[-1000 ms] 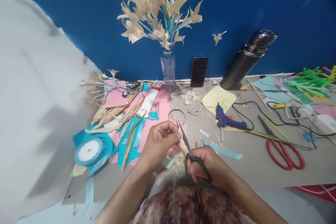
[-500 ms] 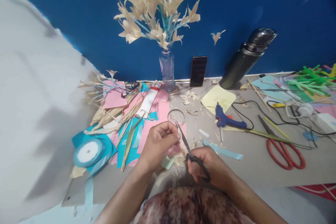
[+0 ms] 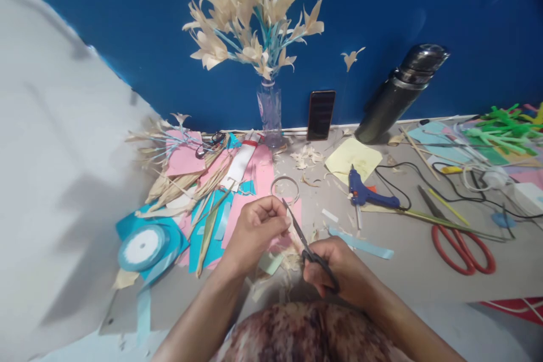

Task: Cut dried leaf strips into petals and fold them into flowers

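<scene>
My right hand [image 3: 324,266] grips a pair of black-handled scissors [image 3: 302,235], its fingers in the loops and the blades pointing up toward my other hand. The blades look closed or nearly so. With thumb and fingertips pinched together, my left hand [image 3: 263,226] holds a small pale piece [image 3: 289,219], perhaps dried husk, mostly covered by the fingers and lying against the blades. Pale scraps [image 3: 291,260] lie on the table below both hands. Just beyond the fingertips is a ring-shaped roll of tape [image 3: 285,188] on pink paper.
A bottle [image 3: 270,116] of pale husk flowers [image 3: 246,5] stands at the back beside a phone [image 3: 321,115] and a dark flask [image 3: 394,102]. Rightward lie a blue glue gun [image 3: 365,195] and red-handled scissors [image 3: 462,249]. Leftward are a ribbon spool [image 3: 143,246] and dried husks [image 3: 182,181].
The scissor blades have come closer together beside the pale piece. Both hands stay in nearly the same place.
</scene>
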Available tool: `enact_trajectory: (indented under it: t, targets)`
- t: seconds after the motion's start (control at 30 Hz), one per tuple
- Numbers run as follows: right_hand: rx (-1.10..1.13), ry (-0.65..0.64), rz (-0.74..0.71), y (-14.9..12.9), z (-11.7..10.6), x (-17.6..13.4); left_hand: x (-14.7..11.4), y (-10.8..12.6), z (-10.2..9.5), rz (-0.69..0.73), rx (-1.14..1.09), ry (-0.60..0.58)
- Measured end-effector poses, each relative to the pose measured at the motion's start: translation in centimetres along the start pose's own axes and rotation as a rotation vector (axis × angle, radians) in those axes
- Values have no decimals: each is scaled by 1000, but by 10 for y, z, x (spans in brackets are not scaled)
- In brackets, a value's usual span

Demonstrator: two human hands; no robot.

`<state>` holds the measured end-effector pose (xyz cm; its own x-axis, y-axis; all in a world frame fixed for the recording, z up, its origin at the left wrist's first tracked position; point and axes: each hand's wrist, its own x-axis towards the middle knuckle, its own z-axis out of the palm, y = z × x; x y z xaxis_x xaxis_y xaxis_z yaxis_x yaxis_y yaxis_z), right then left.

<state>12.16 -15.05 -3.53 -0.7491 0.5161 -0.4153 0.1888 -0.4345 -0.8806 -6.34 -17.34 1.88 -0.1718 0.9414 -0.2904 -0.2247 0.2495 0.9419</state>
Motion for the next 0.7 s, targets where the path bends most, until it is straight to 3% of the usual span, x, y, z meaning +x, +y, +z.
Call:
enact_trajectory:
  t: [0.2, 0.27, 0.37, 0.5, 0.6, 0.7]
  targets:
    - [-14, -54, -54, -13, 1, -2, 2, -1, -3, -18, -89, -35]
    - [-11, -4, -101, -20, 2, -3, 3, -2, -3, -13, -136, -42]
    - [2, 239, -199, -26, 4, -3, 2, -5, 2, -15, -215, -23]
    - [-80, 545, -351, -31, 9, -3, -4, -13, 16, -119, -316, -50]
    - [-28, 538, -401, -34, 12, -5, -11, -18, 25, -178, -377, -98]
    - [41, 481, -358, -33, 12, -9, -17, -20, 26, -221, -402, -156]
